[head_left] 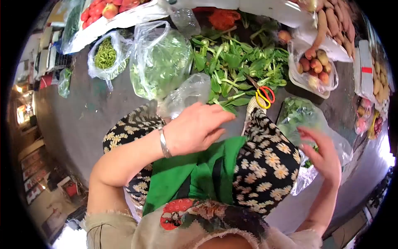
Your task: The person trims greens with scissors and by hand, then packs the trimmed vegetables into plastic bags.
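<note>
My left hand [199, 126], with a silver bracelet at the wrist, is over my lap with its fingers apart and nothing visible in them. Just beyond it lies an empty-looking clear plastic bag [188, 94]. Loose leafy greens [236, 60] spread over the floor ahead, and scissors [265, 96] with red and yellow handles rest at their near right edge. My right hand [317, 151], slightly blurred, has its fingers apart beside my right knee. Close to it is a clear bag of greens [299, 112]; no object shows between its fingers.
A large bag of greens [163, 62] and a bag of green pods [105, 54] stand ahead left. Ahead right is a tray of potato-like produce [316, 68]. Tomatoes [97, 10] lie far left, sweet potatoes [331, 20] far right. A small bag [64, 83] lies left.
</note>
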### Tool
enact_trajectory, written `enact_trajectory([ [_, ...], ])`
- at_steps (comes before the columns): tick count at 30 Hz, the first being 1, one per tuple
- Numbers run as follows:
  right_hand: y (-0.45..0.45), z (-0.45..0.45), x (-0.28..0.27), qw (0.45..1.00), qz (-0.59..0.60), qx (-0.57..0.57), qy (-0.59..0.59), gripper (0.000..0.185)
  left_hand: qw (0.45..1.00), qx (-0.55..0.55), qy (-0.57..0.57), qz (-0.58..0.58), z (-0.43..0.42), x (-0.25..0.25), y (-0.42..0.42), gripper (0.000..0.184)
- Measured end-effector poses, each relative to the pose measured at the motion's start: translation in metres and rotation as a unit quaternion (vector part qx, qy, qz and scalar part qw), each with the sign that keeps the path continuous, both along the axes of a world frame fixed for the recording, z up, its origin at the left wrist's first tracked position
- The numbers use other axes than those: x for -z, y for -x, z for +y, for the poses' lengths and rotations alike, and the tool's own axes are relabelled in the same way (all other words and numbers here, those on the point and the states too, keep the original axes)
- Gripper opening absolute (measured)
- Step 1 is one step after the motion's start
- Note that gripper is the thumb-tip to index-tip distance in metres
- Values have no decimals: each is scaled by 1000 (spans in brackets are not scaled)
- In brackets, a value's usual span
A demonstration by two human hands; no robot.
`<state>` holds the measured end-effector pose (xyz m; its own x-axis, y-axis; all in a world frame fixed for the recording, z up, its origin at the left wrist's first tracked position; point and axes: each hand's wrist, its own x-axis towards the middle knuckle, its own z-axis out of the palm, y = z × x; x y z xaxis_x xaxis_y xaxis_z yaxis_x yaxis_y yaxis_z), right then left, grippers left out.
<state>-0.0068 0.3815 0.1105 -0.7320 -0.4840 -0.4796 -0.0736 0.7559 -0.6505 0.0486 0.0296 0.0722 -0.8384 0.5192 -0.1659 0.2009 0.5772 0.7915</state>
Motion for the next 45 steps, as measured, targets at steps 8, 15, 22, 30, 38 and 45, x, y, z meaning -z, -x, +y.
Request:
enact_trajectory([
  [8, 125, -213, 130, 894, 142, -404, -130, 52, 960, 81, 267, 35, -56, -17, -8, 49],
  [15, 153, -279, 307, 864, 252, -418, -122, 77, 961, 102, 256, -25, -71, -9, 11, 54],
  [22, 200, -175, 347, 872, 344, -290, -194, 46, 967, 83, 236, -54, -83, 0, 21, 57],
  [30, 220, -208, 326, 909, 398, -122, -29, 37, 963, 67, 259, -41, -84, 9, 30, 51],
  [38, 159, -220, 359, 896, 343, -276, -54, 31, 966, 64, 249, -41, -79, 8, 33, 47],
  [45, 174, -216, 352, 935, 285, -141, -160, 40, 967, 66, 243, -38, -79, 10, 32, 48],
])
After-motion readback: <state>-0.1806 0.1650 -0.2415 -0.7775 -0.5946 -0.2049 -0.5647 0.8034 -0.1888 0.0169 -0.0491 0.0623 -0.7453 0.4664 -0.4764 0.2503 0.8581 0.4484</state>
